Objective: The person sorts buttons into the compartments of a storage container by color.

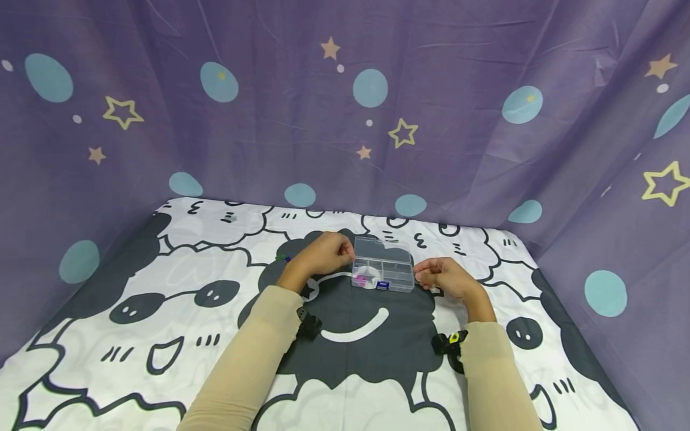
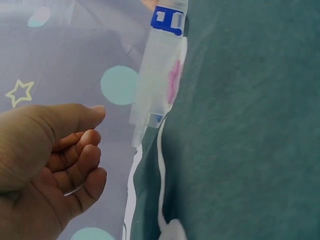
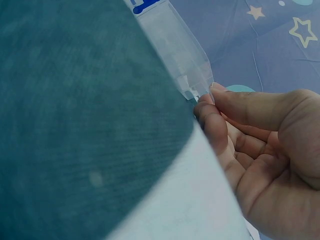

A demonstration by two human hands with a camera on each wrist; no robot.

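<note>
A clear plastic compartment box [image 1: 398, 276] lies on the dark part of the printed cloth, a blue latch [image 1: 383, 285] at its near edge. Something pink [image 1: 360, 279] shows in its near-left compartment. Whether its lid is fully closed cannot be told. My left hand [image 1: 330, 252] is beside the box's left side; in the left wrist view a gap separates thumb and loosely curled fingers from the box [image 2: 155, 75], and they hold nothing. At the opposite end, my right hand [image 1: 443, 276] pinches the box's corner [image 3: 182, 55] between thumb and forefinger, as the right wrist view shows.
Small green and blue pieces [image 1: 283, 258] lie on the cloth left of my left wrist. Black wrist cameras are strapped to both sleeves. Behind the cloth-covered surface [image 1: 178, 323] hangs a purple curtain [image 1: 302, 126] with stars and blue spots.
</note>
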